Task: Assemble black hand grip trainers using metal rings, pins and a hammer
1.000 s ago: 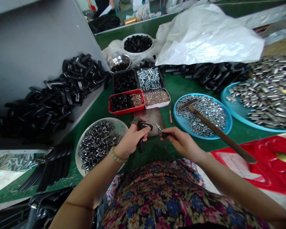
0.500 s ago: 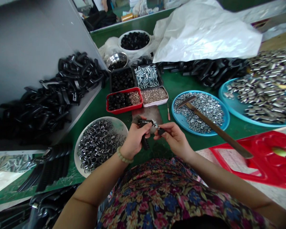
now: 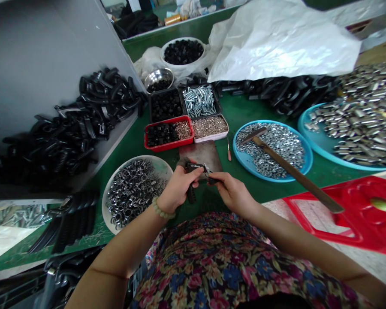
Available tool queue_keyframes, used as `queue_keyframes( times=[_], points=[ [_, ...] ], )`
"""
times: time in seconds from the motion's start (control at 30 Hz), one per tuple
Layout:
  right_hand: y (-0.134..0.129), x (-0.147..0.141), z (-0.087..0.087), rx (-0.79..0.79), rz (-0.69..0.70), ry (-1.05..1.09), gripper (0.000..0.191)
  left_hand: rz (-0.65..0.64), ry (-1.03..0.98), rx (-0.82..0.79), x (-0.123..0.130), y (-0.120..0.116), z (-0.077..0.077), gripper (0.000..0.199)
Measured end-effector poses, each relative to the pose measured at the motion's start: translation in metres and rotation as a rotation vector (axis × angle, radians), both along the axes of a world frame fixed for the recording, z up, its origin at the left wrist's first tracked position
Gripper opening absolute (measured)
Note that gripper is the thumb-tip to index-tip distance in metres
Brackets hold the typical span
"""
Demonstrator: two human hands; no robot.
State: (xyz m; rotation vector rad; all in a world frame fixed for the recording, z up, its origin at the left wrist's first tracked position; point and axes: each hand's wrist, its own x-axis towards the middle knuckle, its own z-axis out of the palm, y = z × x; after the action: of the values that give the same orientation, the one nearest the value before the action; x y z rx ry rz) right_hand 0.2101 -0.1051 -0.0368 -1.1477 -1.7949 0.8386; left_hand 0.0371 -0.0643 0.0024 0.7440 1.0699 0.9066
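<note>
My left hand (image 3: 177, 185) is closed around a black clamp-like part (image 3: 191, 195), its dark handle pointing down below the fingers. A small silver metal piece (image 3: 206, 168) sticks out at the right end of that part, beside my left thumb. My right hand (image 3: 236, 192) pinches a small black knob-like piece (image 3: 213, 181) just below the silver piece. Whether the black piece is joined to it, I cannot tell. Both hands are over the near edge of a flat metal plate (image 3: 212, 150) on the green table.
A white bowl of metal rings (image 3: 104, 206) stands left. Behind the plate are a red tray (image 3: 170, 146) and a white tray of small rivets (image 3: 212, 136). On the right, a hammer (image 3: 289, 167) lies across a blue tray (image 3: 244, 169). A small screwdriver (image 3: 229, 153) lies between. Black parts (image 3: 83, 116) are heaped left.
My right hand has tilted and its fingers have shifted slightly on the small black piece, which now lies flatter. My left hand keeps its hold. The whole view has shifted slightly.
</note>
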Motion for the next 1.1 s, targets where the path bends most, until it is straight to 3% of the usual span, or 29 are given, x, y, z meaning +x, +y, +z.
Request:
queue_keyframes(
  times=[0.17,0.33,0.43,0.53,0.6,0.8,0.93,1.1],
  points=[
    [0.001,0.005,-0.002,-0.193,0.128,0.209,0.02,-0.156,0.049,-0.01,-0.001,0.005,-0.001,0.042],
    [0.009,0.023,0.002,-0.061,0.392,-0.047,0.024,-0.433,0.326,0.102,-0.015,0.008,-0.003,0.036],
    [0.013,0.023,0.007,-0.276,0.403,0.184,0.016,-0.499,0.348,0.243,-0.019,0.007,0.0,0.037],
    [0.016,0.017,0.008,-0.571,0.434,0.615,0.023,-0.483,0.296,0.364,-0.017,0.003,0.005,0.039],
    [0.019,0.014,0.007,-0.683,0.472,0.764,0.034,-0.436,0.268,0.393,-0.013,-0.001,0.006,0.038],
    [0.02,0.01,0.012,-0.705,0.456,0.794,0.034,-0.253,0.039,0.284,-0.004,-0.01,-0.007,0.041],
    [0.019,0.003,0.015,-0.709,0.424,0.784,0.038,-0.132,0.05,0.296,-0.003,-0.011,-0.011,0.042],
    [0.017,-0.009,0.014,-0.784,0.356,0.812,0.049,-0.144,0.075,0.298,-0.004,-0.011,-0.005,0.039]
  ],
)
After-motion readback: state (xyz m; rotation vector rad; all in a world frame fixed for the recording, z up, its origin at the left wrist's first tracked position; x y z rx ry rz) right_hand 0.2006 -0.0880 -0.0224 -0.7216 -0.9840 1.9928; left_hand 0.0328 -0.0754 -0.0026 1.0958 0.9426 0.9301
